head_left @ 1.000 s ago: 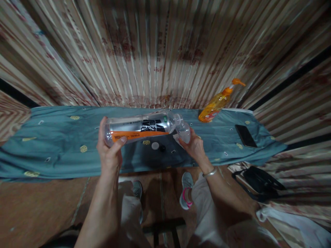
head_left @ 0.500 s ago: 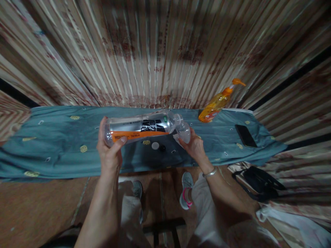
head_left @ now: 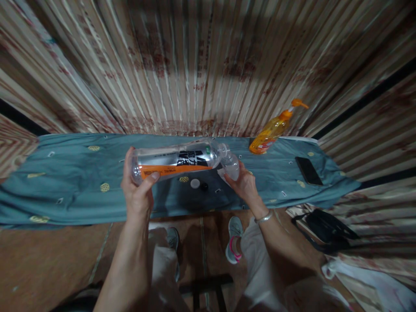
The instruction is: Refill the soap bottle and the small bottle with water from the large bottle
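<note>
My left hand [head_left: 139,186] is wrapped round the base of a large clear plastic bottle [head_left: 175,159], its thumb on the orange and silver label. The bottle lies almost level in the air, its uncapped neck pointing right. At that mouth my right hand [head_left: 242,182] grips a smaller clear plastic bottle [head_left: 231,165], tilted, with its opening against or very near the large one's neck. I cannot tell whether liquid passes between them. Below, a white cap [head_left: 195,183] and a black cap [head_left: 204,186] rest side by side on the cloth.
An orange pump bottle [head_left: 269,134] stands at the back right of the table covered in teal cloth [head_left: 74,173]. Right of it lies a black phone [head_left: 308,170]. Pleated curtains [head_left: 195,65] hang behind. On the floor at right is a black bag [head_left: 331,227].
</note>
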`<state>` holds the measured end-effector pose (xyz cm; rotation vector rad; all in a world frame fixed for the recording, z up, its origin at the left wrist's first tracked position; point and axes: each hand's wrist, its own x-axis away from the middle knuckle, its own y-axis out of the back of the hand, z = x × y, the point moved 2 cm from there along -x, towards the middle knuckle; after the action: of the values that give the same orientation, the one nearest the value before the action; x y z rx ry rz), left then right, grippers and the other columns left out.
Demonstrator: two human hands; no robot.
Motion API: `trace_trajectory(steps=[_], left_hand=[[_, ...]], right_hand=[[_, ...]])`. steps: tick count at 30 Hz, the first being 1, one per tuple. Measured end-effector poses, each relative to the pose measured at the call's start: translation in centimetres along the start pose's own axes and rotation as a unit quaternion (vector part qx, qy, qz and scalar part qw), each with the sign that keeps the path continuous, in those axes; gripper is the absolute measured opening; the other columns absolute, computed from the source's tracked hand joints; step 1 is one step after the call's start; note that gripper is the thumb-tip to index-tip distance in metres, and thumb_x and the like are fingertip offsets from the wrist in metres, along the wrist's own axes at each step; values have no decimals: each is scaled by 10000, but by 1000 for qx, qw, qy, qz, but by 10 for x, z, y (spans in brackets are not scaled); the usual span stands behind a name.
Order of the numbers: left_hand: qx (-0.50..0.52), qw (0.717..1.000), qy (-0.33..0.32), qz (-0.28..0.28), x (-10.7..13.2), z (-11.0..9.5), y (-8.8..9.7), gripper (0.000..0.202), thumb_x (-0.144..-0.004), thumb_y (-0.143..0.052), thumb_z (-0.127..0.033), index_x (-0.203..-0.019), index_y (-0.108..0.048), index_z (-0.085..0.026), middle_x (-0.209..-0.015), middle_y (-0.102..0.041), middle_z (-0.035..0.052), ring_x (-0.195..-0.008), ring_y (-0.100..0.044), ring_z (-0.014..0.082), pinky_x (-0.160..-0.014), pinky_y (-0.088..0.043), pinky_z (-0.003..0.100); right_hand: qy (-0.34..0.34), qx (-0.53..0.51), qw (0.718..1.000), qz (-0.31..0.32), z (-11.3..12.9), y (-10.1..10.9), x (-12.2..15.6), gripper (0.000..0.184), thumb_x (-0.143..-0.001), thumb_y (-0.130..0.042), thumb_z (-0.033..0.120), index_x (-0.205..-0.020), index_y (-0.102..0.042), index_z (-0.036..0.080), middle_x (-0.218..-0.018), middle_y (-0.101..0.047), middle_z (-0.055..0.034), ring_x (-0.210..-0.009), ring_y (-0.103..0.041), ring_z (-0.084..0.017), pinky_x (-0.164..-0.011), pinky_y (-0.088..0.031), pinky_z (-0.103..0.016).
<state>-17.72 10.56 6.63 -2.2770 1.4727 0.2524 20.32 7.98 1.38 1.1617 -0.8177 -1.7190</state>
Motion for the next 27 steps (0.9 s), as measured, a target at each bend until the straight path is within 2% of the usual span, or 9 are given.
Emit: trace_trajectory(steps=[6, 9, 12, 16, 20, 23, 27], left_hand=[[-22, 1000, -13, 9, 0, 3, 1, 1002, -749, -1108, -767, -1609, -828, -334, -1531, -829, 107, -1465, -776, 413, -1336, -646, 619], [-20, 1000, -23, -3, 1, 2, 0, 1029, -732, -1114, -751, -1614, -823, -309, -1493, -829, 105, -1450, -782, 410, -1316, -670, 607], [-2, 1000, 2, -3, 0, -1, 0, 1051, -676, -1137, -711, -1604, -810, -339, -1515, -812, 105, -1452, -764, 414, -1286, -670, 605], [7, 999, 31, -10, 0, -7, -2, 1051, -627, -1137, -707, -1555, -805, -342, -1526, -794, 107, -1446, -735, 410, -1317, -612, 600], [6, 999, 30, -17, 1, -11, -8, 1070, -604, -1130, -724, -1549, -795, -350, -1490, -798, 87, -1396, -727, 378, -1314, -595, 561], [11, 999, 17, -26, 3, -11, -9, 1077, -610, -1134, -716, -1559, -800, -334, -1470, -807, 94, -1380, -734, 380, -1336, -583, 570], [-33, 999, -14, 9, 4, -7, -4, 1042, -699, -1100, -734, -1610, -788, -336, -1554, -799, 118, -1508, -729, 432, -1368, -585, 615]], right_hand=[[3, 5, 1000, -6, 0, 1, 0, 795, -1137, -805, 645, -1668, -731, 59, -1153, -982, -250, -1008, -950, -393, -863, -702, -401], [4, 3, 1000, -3, -1, 0, 0, 797, -1139, -806, 647, -1676, -731, 62, -1158, -984, -249, -1011, -952, -392, -865, -708, -401], [4, 4, 1000, -7, 0, -1, 0, 808, -1145, -804, 663, -1679, -732, 61, -1155, -984, -250, -1011, -956, -391, -863, -707, -400], [1, 9, 1000, -12, 1, -1, 0, 825, -1152, -790, 703, -1668, -737, 63, -1143, -983, -251, -999, -952, -389, -847, -692, -391], [-5, 3, 1000, -1, 0, -1, 0, 803, -1139, -803, 655, -1673, -733, 60, -1180, -986, -262, -1038, -957, -395, -873, -699, -395], [-5, -3, 1000, 5, -1, -1, 0, 805, -1133, -817, 625, -1698, -717, 60, -1210, -986, -269, -1064, -963, -403, -895, -710, -406], [-9, -11, 1000, 8, -2, -2, 1, 798, -1111, -843, 568, -1714, -709, 63, -1245, -986, -271, -1099, -970, -408, -925, -727, -416]])
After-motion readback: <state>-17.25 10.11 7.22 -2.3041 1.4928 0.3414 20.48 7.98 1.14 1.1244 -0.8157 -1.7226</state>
